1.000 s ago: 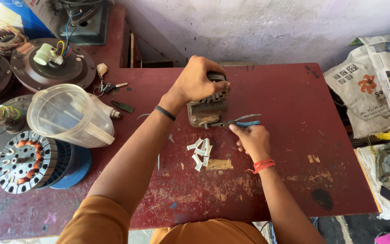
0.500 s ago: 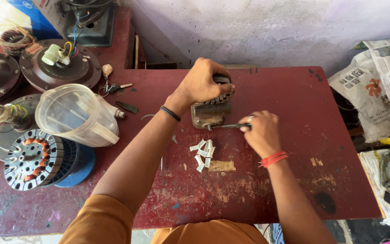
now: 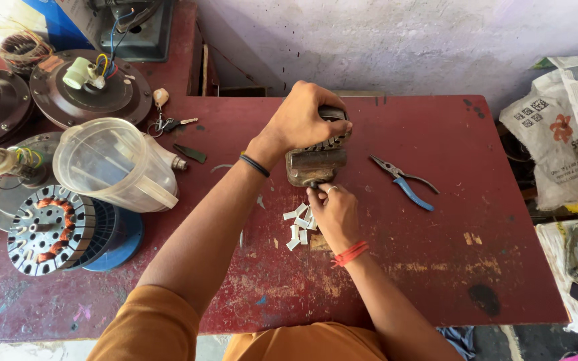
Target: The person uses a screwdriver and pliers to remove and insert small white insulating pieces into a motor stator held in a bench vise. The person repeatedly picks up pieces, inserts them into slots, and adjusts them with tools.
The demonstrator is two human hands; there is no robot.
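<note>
The left hand (image 3: 302, 120) is clamped over the top of a small motor stator (image 3: 316, 164) standing mid-bench (image 3: 436, 281), while the right hand's fingers (image 3: 317, 195) pinch at its lower front edge. A hard tug could likely tip the stator or scatter the white insulation pieces (image 3: 299, 224) just beside the wrist; the blue-handled pliers (image 3: 403, 182) lie apart, untouched
</note>
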